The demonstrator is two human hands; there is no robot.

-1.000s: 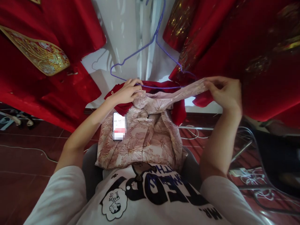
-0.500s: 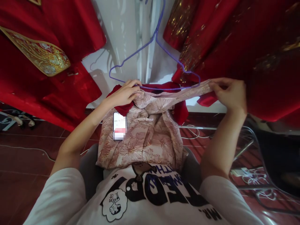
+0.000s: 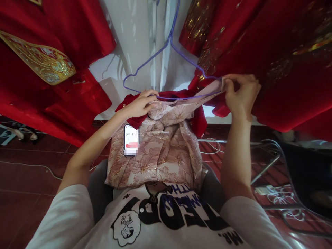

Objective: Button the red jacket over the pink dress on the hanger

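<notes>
A pink garment [image 3: 153,155] of shiny floral brocade is spread over my lap, bunched towards its far end. My left hand [image 3: 146,103] is closed on its bunched upper part, by the lower bar of a purple hanger [image 3: 155,57]. Between thumb and fingers my right hand [image 3: 241,93] pinches the far end of a long band [image 3: 202,97] of the same fabric, held stretched up to the right across the hanger's right corner. Red cloth [image 3: 198,119] shows behind and beneath the brocade. A phone [image 3: 131,140] showing a timer lies on the garment's left side.
Red garments with gold embroidery hang at the left [image 3: 85,41] and right [image 3: 275,86]. A metal-framed black chair [image 3: 303,169] stands at the right, near tangled white cables [image 3: 277,197]. Shoes [image 3: 26,133] lie on the tiled floor at the far left.
My right hand has moved left and up with the band's end, bringing it over the hanger's right corner. My left hand keeps its hold almost in place.
</notes>
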